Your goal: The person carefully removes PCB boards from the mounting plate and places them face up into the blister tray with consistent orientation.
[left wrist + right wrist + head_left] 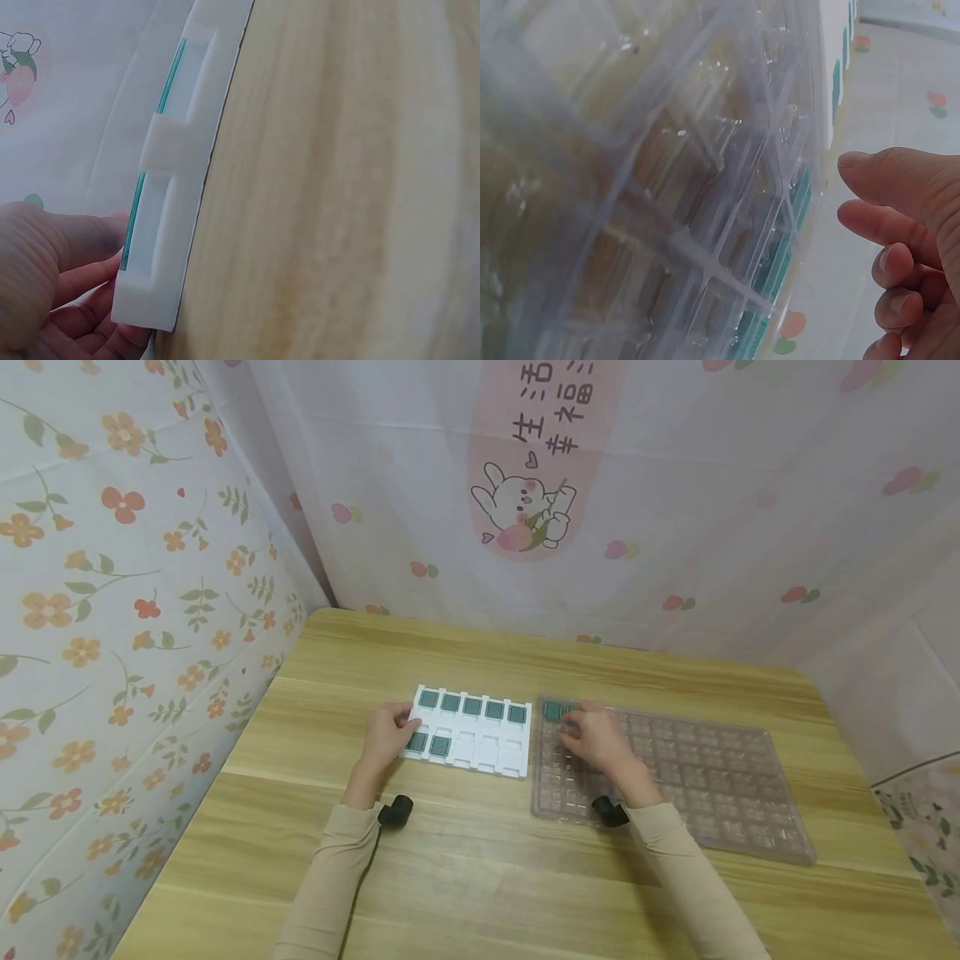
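My left hand (pixel 386 735) grips the left end of a white plastic tray (pixel 488 753), thumb at its edge and other fingers curled against its side. Green square chips (pixel 472 706) fill the tray's far row. Two more chips (pixel 440 746) lie at the left of its near row. Over the far left part of a clear compartment tray (pixel 720 777) is my right hand (pixel 602 743), thumb and forefinger apart with nothing between them. Close to its fingertips, green chips (pixel 552 711) sit in that tray's corner pockets; the hand partly covers one.
Both trays lie on a wood-grain table (pixel 480 860), the clear one to the right of the white one. Behind the table hangs a printed curtain (pixel 675 527), and a floral curtain (pixel 112 652) hangs at the left. Each wrist wears a black camera (pixel 397 811).
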The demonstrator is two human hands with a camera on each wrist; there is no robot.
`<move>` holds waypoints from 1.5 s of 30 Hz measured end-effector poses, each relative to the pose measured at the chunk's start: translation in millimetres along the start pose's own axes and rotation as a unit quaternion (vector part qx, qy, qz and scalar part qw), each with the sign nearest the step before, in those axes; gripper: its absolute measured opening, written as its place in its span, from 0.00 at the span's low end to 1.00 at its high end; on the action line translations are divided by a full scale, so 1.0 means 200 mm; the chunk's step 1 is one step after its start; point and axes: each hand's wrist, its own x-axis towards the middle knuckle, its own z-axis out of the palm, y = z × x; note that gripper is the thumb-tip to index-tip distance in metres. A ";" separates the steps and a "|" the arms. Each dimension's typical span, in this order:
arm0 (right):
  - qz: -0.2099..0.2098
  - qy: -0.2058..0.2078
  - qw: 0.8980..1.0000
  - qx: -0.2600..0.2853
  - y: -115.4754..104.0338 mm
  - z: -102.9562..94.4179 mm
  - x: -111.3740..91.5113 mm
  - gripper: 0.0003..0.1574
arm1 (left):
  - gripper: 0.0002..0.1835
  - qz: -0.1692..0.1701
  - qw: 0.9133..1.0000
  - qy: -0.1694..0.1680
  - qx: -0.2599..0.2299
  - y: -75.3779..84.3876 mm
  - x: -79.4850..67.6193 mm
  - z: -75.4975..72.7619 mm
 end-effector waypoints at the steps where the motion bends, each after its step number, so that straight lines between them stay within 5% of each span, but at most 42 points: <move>1: -0.001 -0.001 1.000 -0.001 0.00 0.00 0.00 0.15 | 0.18 0.001 1.000 0.001 -0.001 0.00 0.00 0.00; 45: -0.025 -0.023 0.996 0.086 -0.20 0.06 0.04 0.14 | 0.18 -0.004 1.000 0.000 -0.004 0.00 0.00 0.00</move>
